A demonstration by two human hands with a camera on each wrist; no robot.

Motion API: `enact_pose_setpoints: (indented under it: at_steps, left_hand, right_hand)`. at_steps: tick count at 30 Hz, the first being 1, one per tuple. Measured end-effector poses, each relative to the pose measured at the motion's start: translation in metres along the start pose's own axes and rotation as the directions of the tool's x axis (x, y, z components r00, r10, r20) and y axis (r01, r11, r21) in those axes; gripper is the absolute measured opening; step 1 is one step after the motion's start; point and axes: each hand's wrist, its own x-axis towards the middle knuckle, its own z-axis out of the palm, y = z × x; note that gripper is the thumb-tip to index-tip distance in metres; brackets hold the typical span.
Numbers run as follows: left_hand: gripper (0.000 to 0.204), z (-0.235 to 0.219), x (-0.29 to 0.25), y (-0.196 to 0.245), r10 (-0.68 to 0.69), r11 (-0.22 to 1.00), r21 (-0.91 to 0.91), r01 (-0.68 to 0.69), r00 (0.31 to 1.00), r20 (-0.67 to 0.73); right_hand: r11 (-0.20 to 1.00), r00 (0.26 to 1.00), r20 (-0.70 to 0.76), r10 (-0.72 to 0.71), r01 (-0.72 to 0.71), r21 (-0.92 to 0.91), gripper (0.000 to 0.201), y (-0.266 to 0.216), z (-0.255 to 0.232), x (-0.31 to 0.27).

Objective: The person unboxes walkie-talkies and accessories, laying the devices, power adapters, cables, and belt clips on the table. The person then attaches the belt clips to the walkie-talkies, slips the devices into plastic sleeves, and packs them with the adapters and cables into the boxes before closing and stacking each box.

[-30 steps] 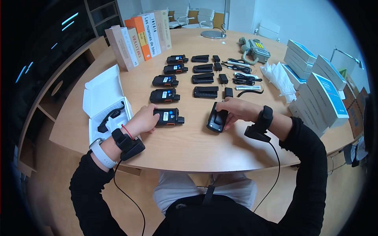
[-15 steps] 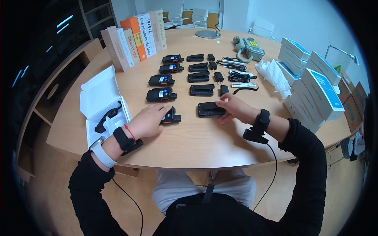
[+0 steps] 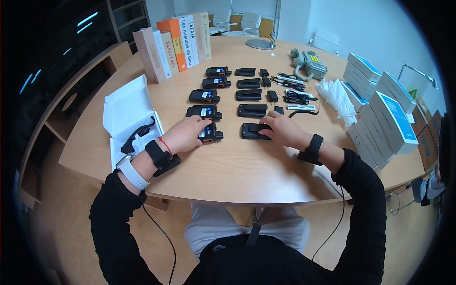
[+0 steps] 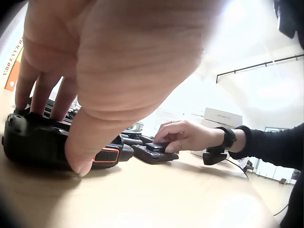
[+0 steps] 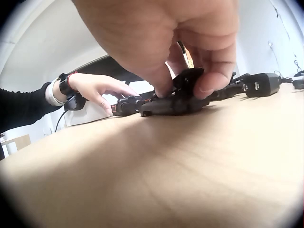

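Your left hand (image 3: pixel 183 135) rests straight fingers on the nearest radio (image 3: pixel 210 133) while your right hand (image 3: pixel 280 130) pinches the belt clip (image 3: pixel 254 130), squaring both near the table's (image 3: pixel 237 175) front edge.

Left hand (image 3: pixel 183 135): palm down, fingers extended forward and spread, thumb tip down at the near side. Wrist straight, forearm angles in from lower left. Right hand (image 3: pixel 280 129): fingers curled, thumb and fingertips pinching low at the surface. Forearm comes in from lower right. Both arms in black sleeves, elbows bent.
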Motion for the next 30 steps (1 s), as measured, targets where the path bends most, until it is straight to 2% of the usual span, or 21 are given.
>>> enact_pose_setpoints:
  at_steps: [2, 4, 6, 8, 11, 12, 14, 15, 17, 18, 19, 20, 22, 23, 24, 25, 26, 27, 28, 29, 30]
  left_hand:
    - [0.061, -0.011, -0.014, 0.005, 0.112, 0.994, 0.014, -0.111, 0.984, -0.136]
    - [0.057, -0.03, -0.035, 0.014, 0.12, 0.992, -0.007, -0.124, 0.973, -0.198]
    - [0.052, -0.052, -0.064, 0.023, 0.123, 0.988, -0.039, -0.148, 0.92, -0.371]
    - [0.045, -0.072, -0.096, 0.019, 0.044, 0.993, -0.077, -0.086, 0.896, -0.443]
    - [0.033, -0.078, -0.131, -0.013, -0.113, 0.993, -0.09, 0.076, 0.835, -0.539]
    - [0.033, -0.074, -0.14, -0.028, -0.117, 0.993, -0.09, 0.081, 0.833, -0.54]
    - [0.031, -0.061, -0.159, -0.055, -0.344, 0.939, -0.202, 0.278, 0.78, -0.523]
    - [0.031, -0.051, -0.167, -0.067, -0.346, 0.938, -0.201, 0.282, 0.778, -0.525]
    - [0.031, -0.033, -0.18, -0.086, -0.47, 0.878, -0.367, 0.308, 0.704, -0.532]
    - [0.031, -0.029, -0.183, -0.092, -0.474, 0.875, -0.372, 0.309, 0.701, -0.533]
    - [0.032, -0.025, -0.186, -0.097, -0.545, 0.837, -0.355, 0.416, 0.684, -0.484]
    - [0.033, -0.022, -0.188, -0.1, -0.615, 0.789, -0.333, 0.517, 0.658, -0.436]
    - [0.035, -0.017, -0.188, -0.107, -0.659, 0.751, -0.394, 0.529, 0.627, -0.415]
    - [0.036, -0.015, -0.188, -0.111, -0.694, 0.718, -0.44, 0.539, 0.605, -0.391]
    - [0.036, -0.012, -0.189, -0.116, -0.692, 0.719, -0.446, 0.533, 0.604, -0.395]
    - [0.038, -0.006, -0.193, -0.124, -0.595, 0.799, -0.319, 0.509, 0.599, -0.535]
    - [0.039, -0.003, -0.195, -0.13, -0.474, 0.854, -0.177, 0.49, 0.589, -0.654]
    - [0.039, -0.002, -0.196, -0.135, -0.469, 0.856, -0.174, 0.486, 0.59, -0.657]
    - [0.04, -0.002, -0.197, -0.139, -0.598, 0.802, -0.361, 0.477, 0.646, -0.475]
    - [0.04, -0.002, -0.199, -0.141, -0.674, 0.7, -0.525, 0.484, 0.691, -0.261]
    - [0.04, -0.003, -0.198, -0.139, -0.673, 0.703, -0.519, 0.486, 0.691, -0.265]
  right_hand:
    - [1.0, 1.0, -0.028, -0.008, 0.008, 0.012, 0.03, -0.002, 0.0, 0.002]
    - [0.999, 0.999, -0.008, 0.043, -0.043, -0.01, 0.029, -0.008, -0.006, 0.003]
    - [0.999, 0.999, -0.008, 0.037, -0.037, -0.016, 0.029, -0.009, -0.007, 0.003]
    - [0.999, 0.999, -0.01, 0.032, -0.032, -0.025, 0.028, -0.008, -0.005, 0.007]
    - [1.0, 0.997, -0.073, 0.025, -0.025, 0.002, 0.028, -0.006, 0.001, 0.012]
    - [1.0, 0.996, -0.082, 0.026, -0.026, 0.0, 0.028, -0.005, 0.002, 0.014]
    - [1.0, 0.995, -0.094, 0.022, -0.022, 0.0, 0.029, -0.007, 0.002, 0.017]
    - [0.999, 0.995, -0.097, 0.033, -0.036, -0.033, 0.029, -0.011, -0.002, 0.015]
    - [0.997, 0.994, -0.096, 0.043, -0.049, -0.066, 0.03, -0.017, -0.009, 0.012]
    - [0.996, 0.988, -0.153, 0.027, -0.039, -0.076, 0.03, -0.019, -0.013, 0.011]
    - [0.996, 0.978, -0.208, 0.01, -0.029, -0.088, 0.03, -0.023, -0.019, 0.012]
    - [0.995, 0.979, -0.202, 0.003, -0.023, -0.096, 0.03, -0.029, -0.026, 0.014]
    - [0.997, 0.978, -0.206, 0.022, -0.005, 0.082, 0.028, -0.05, -0.044, 0.021]
    - [0.993, 0.978, -0.206, -0.038, 0.059, 0.099, 0.024, -0.066, -0.054, 0.025]
    - [0.977, 0.984, -0.163, -0.066, 0.097, 0.19, 0.021, -0.082, -0.056, 0.03]
    - [0.954, 0.957, -0.192, -0.218, 0.25, 0.163, 0.019, -0.088, -0.048, 0.037]
    - [0.917, 0.949, -0.138, -0.283, 0.31, 0.252, 0.018, -0.114, -0.052, 0.04]
    - [0.879, 0.909, -0.115, -0.4, 0.416, 0.232, 0.02, -0.127, -0.042, 0.047]
    - [0.867, 0.902, -0.013, -0.432, 0.42, 0.269, 0.024, -0.147, -0.042, 0.051]
    - [0.836, 0.868, -0.022, -0.497, 0.485, 0.257, 0.027, -0.16, -0.03, 0.062]
    - [0.859, 0.87, 0.103, -0.482, 0.446, 0.252, 0.033, -0.178, -0.031, 0.074]
